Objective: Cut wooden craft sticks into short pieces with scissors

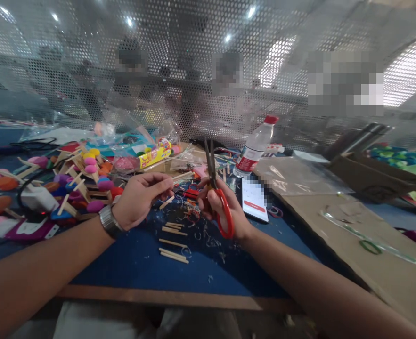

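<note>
Short wooden sticks (173,243) lie on the blue tabletop (123,270), lower centre of the frame. Beyond, left of centre, the left hand (134,200) pinches a thin pale stick (184,178); right of centre, the right hand (239,218) is wrapped around red-handled scissors (212,173), blades upward, slightly apart. Farther right lies a phone (252,194), then a red-capped bottle (253,149).

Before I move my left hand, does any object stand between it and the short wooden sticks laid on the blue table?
Nothing tall is visible between the left hand and the short wooden sticks. Only one loose stick piece shows in that gap; thin scraps lie to its right.
</note>
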Tool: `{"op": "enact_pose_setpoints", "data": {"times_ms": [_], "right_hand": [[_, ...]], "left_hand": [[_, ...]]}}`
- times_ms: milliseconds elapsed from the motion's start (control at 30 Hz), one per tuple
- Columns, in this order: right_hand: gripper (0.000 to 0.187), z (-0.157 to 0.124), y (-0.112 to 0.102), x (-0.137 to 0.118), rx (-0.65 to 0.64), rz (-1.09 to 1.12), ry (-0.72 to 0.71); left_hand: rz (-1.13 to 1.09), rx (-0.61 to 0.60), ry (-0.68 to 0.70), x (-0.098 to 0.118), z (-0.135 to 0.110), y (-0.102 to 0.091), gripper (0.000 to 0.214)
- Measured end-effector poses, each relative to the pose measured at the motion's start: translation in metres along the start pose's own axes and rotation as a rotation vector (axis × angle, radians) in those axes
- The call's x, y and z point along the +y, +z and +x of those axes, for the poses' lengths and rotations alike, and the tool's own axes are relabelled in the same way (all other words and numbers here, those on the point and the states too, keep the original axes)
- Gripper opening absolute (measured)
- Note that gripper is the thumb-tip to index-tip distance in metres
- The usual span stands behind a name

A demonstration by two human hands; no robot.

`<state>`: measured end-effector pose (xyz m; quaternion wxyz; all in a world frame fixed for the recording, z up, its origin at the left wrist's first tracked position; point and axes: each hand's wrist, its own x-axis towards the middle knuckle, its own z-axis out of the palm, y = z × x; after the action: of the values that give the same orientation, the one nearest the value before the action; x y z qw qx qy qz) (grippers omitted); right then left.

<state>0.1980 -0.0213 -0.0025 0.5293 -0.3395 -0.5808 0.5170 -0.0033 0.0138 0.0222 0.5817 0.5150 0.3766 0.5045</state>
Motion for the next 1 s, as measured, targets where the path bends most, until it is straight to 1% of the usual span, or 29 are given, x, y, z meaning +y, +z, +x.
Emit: {"op": "enact_pose_setpoints", "data": {"times_ms": [100, 300, 367, 567, 733, 867, 1000], "right_hand": [[0.042, -0.003, 0.004, -0.002, -0.027, -0.042, -0.017], [0.039, -0.009, 0.008, -0.004, -0.12, -0.194, -0.012], [0.037, -0.011, 0.008, -0.003, -0.141, -0.204, -0.004], [0.038, -0.011, 0.008, -0.003, -0.15, -0.249, 0.001], [0.039, -0.011, 0.007, -0.002, -0.157, -0.252, -0.01], [0.041, -0.012, 0.006, -0.002, -0.151, -0.246, -0.013], [0.043, -0.01, 0.007, -0.003, -0.122, -0.268, -0.003]], "left_hand": [[-0.124, 0.029, -0.029, 0.002, -0.001, 0.002, 0.03], [-0.199, 0.021, -0.052, 0.007, -0.003, 0.003, 0.026], [-0.201, 0.017, -0.057, 0.007, -0.003, 0.003, 0.025], [-0.189, 0.017, -0.042, 0.004, -0.003, 0.002, 0.023], [-0.169, -0.023, -0.003, 0.002, -0.003, 0.001, 0.021], [-0.104, -0.047, 0.013, 0.0, -0.003, 0.0, 0.019], [-0.084, -0.024, -0.004, -0.001, -0.002, 0.0, 0.018]]}}
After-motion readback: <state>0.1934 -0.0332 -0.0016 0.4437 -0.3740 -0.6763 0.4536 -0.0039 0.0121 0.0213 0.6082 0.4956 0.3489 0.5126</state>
